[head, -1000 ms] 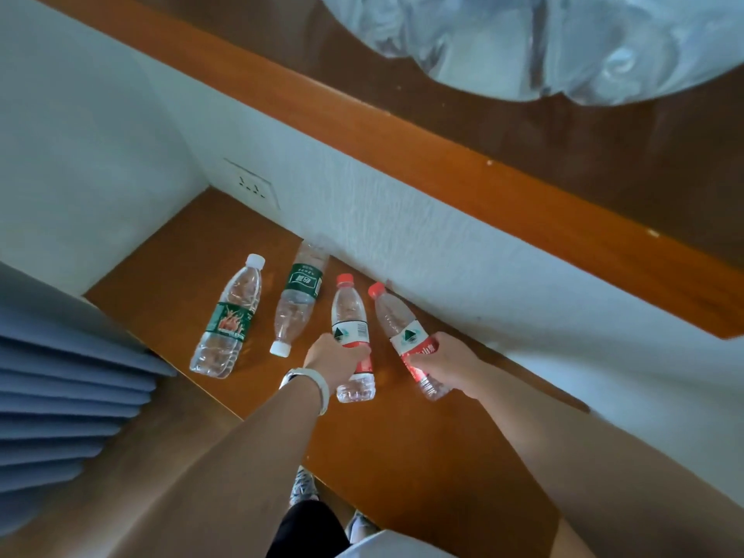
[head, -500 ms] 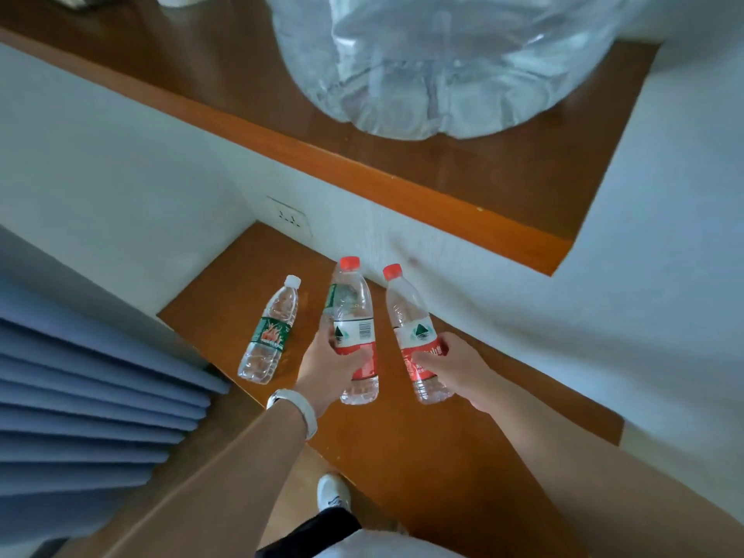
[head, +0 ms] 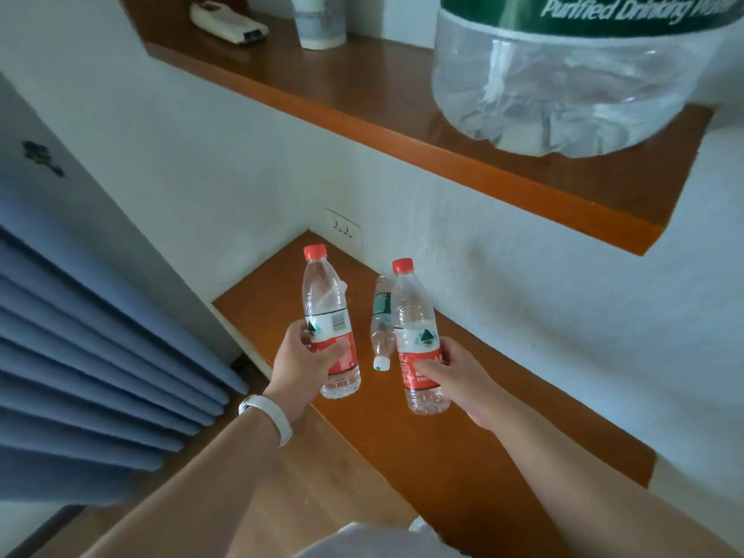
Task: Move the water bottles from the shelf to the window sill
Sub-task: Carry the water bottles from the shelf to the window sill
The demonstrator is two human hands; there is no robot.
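Note:
My left hand (head: 302, 362) grips a clear red-capped water bottle (head: 328, 312) by its red label, held upright above the low wooden shelf (head: 463, 445). My right hand (head: 451, 374) holds a second red-capped bottle (head: 416, 336) the same way, a little to the right. Between the two, a green-labelled bottle (head: 380, 320) with a white cap lies on the shelf against the wall. A second green-labelled bottle is mostly hidden behind the left bottle.
An upper wooden ledge (head: 362, 110) carries a large purified-water jug (head: 571, 70), a white cup (head: 320, 20) and a small beige device (head: 229, 22). Blue curtains (head: 88, 356) hang at the left. A wall socket (head: 344, 231) sits above the shelf corner.
Both hands lifted the two red-capped bottles off the low shelf and raised them upright. The view tilted up, bringing the upper ledge and jug into sight.

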